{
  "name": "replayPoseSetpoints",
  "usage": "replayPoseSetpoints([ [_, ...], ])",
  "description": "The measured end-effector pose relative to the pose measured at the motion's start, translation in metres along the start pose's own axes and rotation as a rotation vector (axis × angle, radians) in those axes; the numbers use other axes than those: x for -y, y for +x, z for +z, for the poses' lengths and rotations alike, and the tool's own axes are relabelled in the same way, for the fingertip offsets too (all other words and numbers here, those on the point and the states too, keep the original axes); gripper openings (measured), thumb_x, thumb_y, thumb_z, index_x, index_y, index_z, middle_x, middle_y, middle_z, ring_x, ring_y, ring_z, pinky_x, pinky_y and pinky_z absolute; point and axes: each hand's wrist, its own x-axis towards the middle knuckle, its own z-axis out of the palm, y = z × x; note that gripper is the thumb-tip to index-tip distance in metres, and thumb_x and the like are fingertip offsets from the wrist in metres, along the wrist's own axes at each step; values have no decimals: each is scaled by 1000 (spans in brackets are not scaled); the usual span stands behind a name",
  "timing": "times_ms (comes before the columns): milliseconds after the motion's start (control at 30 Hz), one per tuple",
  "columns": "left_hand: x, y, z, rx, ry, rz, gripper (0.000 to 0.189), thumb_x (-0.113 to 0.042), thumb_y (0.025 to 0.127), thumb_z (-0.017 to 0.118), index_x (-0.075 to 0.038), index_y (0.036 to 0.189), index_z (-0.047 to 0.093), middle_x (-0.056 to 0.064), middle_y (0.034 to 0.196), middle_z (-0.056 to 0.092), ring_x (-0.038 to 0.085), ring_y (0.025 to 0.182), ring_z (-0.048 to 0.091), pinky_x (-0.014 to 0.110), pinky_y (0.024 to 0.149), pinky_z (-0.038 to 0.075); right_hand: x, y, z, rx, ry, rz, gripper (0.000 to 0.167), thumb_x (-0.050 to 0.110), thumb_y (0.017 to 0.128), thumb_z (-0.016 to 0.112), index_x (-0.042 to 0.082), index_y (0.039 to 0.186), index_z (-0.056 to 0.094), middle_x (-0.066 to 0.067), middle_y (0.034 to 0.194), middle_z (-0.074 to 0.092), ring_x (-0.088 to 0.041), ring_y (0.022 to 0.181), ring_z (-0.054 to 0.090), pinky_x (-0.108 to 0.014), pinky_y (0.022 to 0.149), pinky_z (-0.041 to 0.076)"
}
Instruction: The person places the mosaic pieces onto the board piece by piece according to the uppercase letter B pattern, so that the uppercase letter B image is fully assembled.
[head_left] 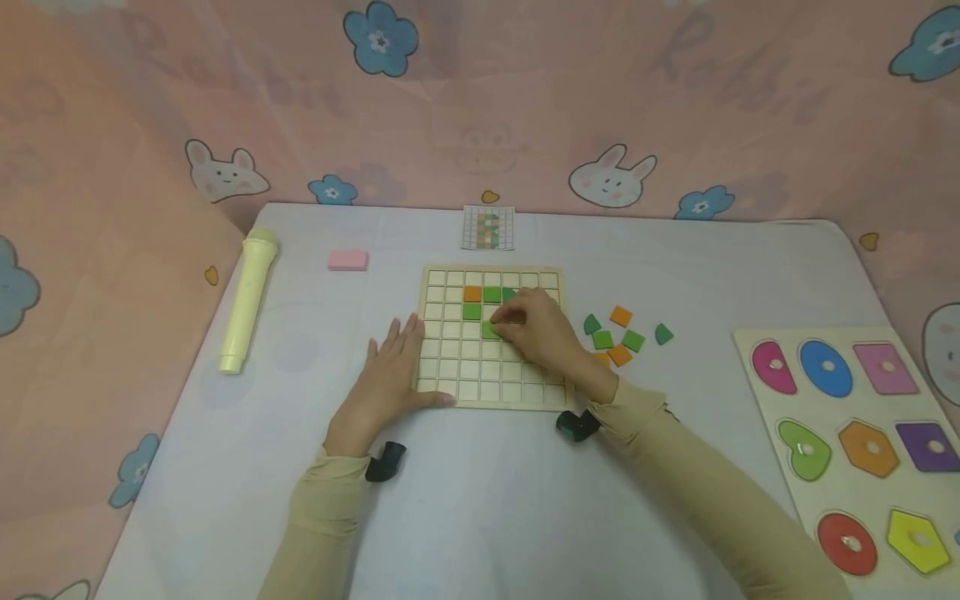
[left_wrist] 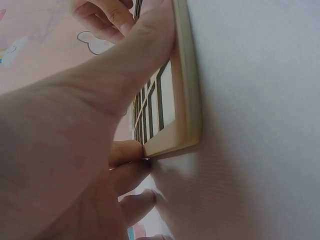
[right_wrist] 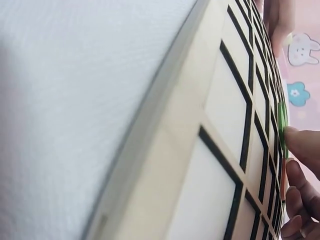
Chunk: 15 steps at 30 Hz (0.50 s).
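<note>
My right hand (head_left: 542, 332) pinches a green square tile (head_left: 489, 330) at a cell near the middle of the wooden grid board (head_left: 468, 371). In the right wrist view the thumb (right_wrist: 302, 147) is right at the green tile (right_wrist: 281, 120), with a thin orange edge visible beside the fingers. Above it on the board sit an orange tile (head_left: 472, 293), two green square tiles and a green curved piece, partly hidden by my hand. My left hand (head_left: 384, 377) rests at the board's left side, fingers spread along the edge and thumb at the near edge.
Loose orange and green pieces (head_left: 620, 316) lie right of the board. A small pattern card (head_left: 488, 228) is behind it, a pink block (head_left: 348, 260) and a pale yellow microphone-shaped toy (head_left: 248, 304) to the left. A shape puzzle board (head_left: 817, 400) lies at the right.
</note>
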Motion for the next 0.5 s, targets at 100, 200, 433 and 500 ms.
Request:
replayPoseSetpoints([
  [100,0,0,0,-1,-1,-1,130,-50,80,90,2,169,11,16,179,6,40,166,3,68,131,6,-3,0,-1,10,-22,3,13,12,93,82,3,103,82,-12,106,73,-28,106,63,-42,94,55],
  [200,0,0,1,-2,1,-3,130,-50,80,90,2,169,11,16,179,6,40,166,3,68,131,7,-11,-1,-5,32,-41,6,18,16,94,82,6,109,80,-11,115,70,-28,109,55,-41,94,49],
  [433,0,0,1,-8,0,3,130,-49,79,91,3,168,12,17,179,6,40,166,3,69,131,7,-30,-7,-29,92,-72,-3,35,15,91,83,2,122,73,-22,131,61,-39,119,45,-53,104,37],
  [500,0,0,1,-9,-1,3,130,-49,79,91,3,168,12,17,179,6,40,166,3,69,131,6,-36,-8,-39,104,-87,35,36,17,93,82,1,123,71,-24,135,58,-40,122,42,-56,108,35],
])
